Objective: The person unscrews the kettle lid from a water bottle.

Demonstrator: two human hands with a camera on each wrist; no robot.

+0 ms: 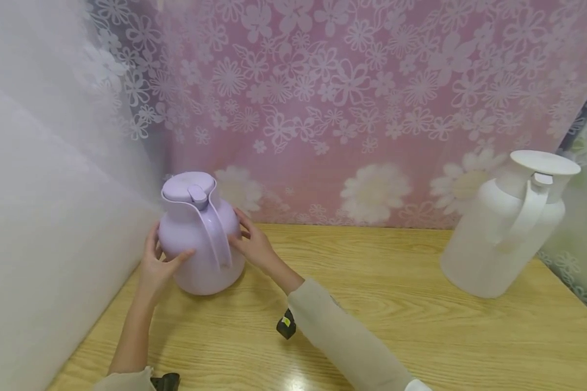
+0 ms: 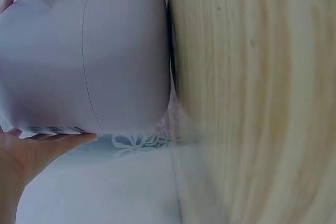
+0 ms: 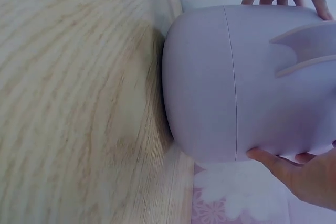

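Observation:
A lilac thermos jug (image 1: pixel 203 239) with a lid, a thumb lever and a curved handle stands near the wall at the left of the table. On its left side my left hand (image 1: pixel 157 271) holds the round body, thumb toward the front and fingers reaching behind. My right hand (image 1: pixel 258 248) holds the opposite side, close to the handle. Both wrist views show the jug's smooth lower body (image 2: pixel 126 56) between the two hands, its base at the tabletop. Whether the base is slightly raised, I cannot tell. Some fingertips are hidden behind the jug.
A taller white jug (image 1: pixel 504 233) stands at the right of the wood-grain table (image 1: pixel 372 304). Behind hangs a pink flowered cloth (image 1: pixel 323 108); a white wall (image 1: pixel 44 190) rises at the left. Small black devices (image 1: pixel 286 326) sit by both wrists.

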